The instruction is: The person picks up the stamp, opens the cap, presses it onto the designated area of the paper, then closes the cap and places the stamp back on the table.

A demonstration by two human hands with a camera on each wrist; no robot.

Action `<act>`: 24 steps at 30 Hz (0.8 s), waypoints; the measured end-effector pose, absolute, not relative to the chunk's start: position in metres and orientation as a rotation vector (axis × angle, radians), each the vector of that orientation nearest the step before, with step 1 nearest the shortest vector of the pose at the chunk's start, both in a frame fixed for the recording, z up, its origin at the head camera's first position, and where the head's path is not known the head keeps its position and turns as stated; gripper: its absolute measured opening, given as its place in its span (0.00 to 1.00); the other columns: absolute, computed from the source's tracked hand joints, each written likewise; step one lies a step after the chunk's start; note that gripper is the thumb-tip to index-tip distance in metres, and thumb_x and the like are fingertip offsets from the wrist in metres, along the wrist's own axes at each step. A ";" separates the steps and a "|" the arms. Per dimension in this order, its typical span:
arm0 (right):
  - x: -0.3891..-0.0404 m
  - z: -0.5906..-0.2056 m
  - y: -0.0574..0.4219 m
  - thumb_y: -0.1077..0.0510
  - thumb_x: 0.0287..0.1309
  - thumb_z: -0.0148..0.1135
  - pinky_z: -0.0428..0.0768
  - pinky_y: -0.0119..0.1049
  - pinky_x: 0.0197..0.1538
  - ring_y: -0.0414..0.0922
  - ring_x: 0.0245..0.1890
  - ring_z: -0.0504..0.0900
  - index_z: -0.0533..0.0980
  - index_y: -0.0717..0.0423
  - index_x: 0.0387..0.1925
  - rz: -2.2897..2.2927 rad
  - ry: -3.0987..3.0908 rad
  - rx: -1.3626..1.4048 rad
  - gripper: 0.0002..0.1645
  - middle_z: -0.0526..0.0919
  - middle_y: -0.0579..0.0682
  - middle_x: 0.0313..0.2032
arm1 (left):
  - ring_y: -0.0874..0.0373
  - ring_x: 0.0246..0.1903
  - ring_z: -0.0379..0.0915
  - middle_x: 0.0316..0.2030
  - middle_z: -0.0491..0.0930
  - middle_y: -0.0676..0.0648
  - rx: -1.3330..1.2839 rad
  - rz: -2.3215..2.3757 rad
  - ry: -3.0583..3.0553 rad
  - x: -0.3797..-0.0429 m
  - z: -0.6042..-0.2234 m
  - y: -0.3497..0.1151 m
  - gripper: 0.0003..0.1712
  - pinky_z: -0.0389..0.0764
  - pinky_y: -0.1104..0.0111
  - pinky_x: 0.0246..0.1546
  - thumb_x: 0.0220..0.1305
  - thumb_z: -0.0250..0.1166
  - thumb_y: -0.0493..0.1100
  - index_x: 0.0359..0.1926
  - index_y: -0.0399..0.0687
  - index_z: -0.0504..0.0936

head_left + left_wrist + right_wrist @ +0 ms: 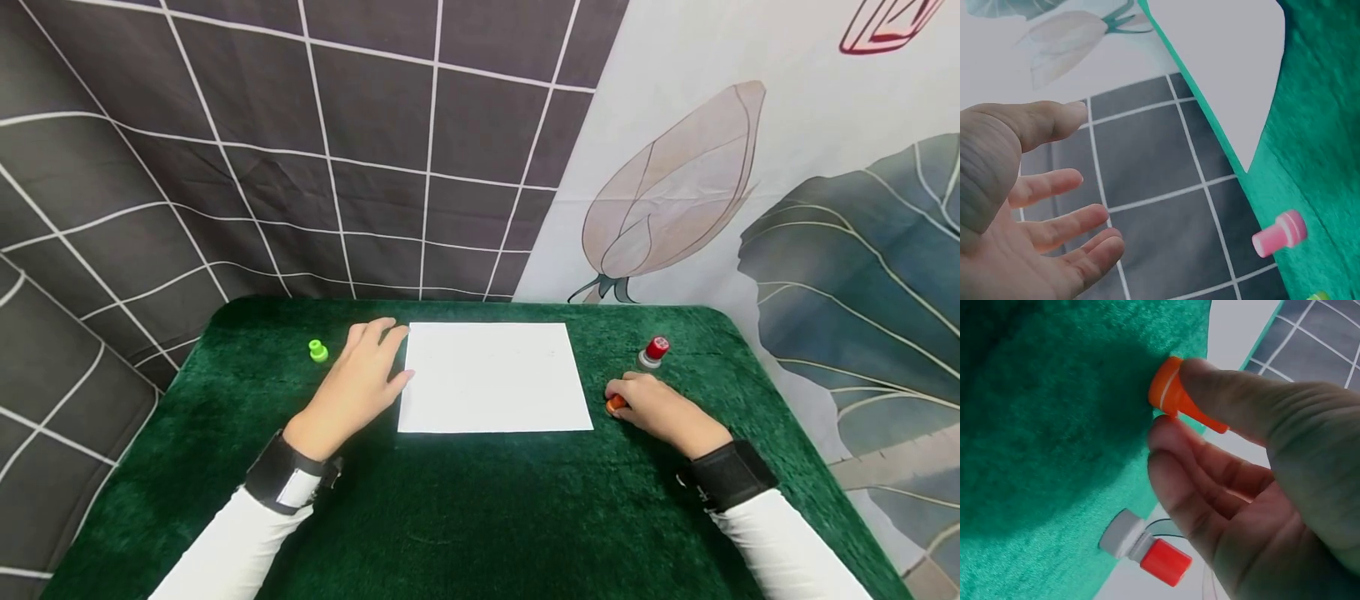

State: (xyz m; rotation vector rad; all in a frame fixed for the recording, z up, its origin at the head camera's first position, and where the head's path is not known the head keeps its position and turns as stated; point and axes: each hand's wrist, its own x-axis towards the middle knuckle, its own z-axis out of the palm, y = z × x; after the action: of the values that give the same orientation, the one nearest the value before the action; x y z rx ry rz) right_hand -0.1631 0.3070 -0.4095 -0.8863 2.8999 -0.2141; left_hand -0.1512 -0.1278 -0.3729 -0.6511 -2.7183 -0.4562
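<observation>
My left hand (352, 379) is at the left edge of a white sheet of paper (495, 377), fingers spread and relaxed, holding nothing. In the left wrist view, a pink stamp (1280, 234) stands on the green cloth; the head view hides it. To the left of that hand is a lime-green stamp (318, 351). Right of the paper, my right hand (660, 408) pinches an orange stamp (1179, 394) between thumb and fingertips, low over the cloth or on it. Just beyond this hand stands a red stamp (657, 347) with a grey base.
The green plush cloth (480, 517) covers the table. Behind it hangs a dark fabric (375, 200) with a white grid. A pale fabric (555, 250) with flower and leaf drawings hangs at the right.
</observation>
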 end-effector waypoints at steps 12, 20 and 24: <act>-0.162 -0.409 0.300 0.65 0.50 0.71 0.82 0.41 0.30 0.41 0.28 0.76 0.81 0.57 0.35 -0.350 3.030 -0.965 0.08 0.83 0.50 0.30 | 0.42 0.57 0.66 0.60 0.72 0.35 -0.745 -0.553 -2.661 -0.137 -0.373 -0.106 0.31 0.83 0.51 0.52 0.57 0.70 0.47 0.59 0.40 0.74; -0.163 -0.384 0.289 0.65 0.52 0.70 0.87 0.43 0.34 0.44 0.32 0.82 0.82 0.61 0.39 -0.395 3.105 -1.045 0.11 0.87 0.54 0.33 | 0.44 0.55 0.66 0.58 0.74 0.37 -0.789 -0.631 -2.528 -0.134 -0.363 -0.094 0.28 0.83 0.54 0.51 0.56 0.71 0.45 0.57 0.40 0.76; -0.162 -0.369 0.280 0.61 0.56 0.68 0.84 0.39 0.30 0.40 0.28 0.79 0.80 0.59 0.40 -0.462 3.132 -1.053 0.10 0.86 0.52 0.33 | 0.46 0.55 0.68 0.56 0.75 0.38 -0.807 -0.714 -2.481 -0.133 -0.356 -0.087 0.28 0.82 0.55 0.53 0.55 0.72 0.44 0.56 0.41 0.76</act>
State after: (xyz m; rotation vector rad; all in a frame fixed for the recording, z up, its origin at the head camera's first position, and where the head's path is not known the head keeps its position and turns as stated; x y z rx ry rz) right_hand -0.1621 0.2796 -0.3691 -1.0533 3.1318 -0.4615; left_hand -0.1330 -0.0871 -0.3557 -0.8068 -2.4806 -0.7141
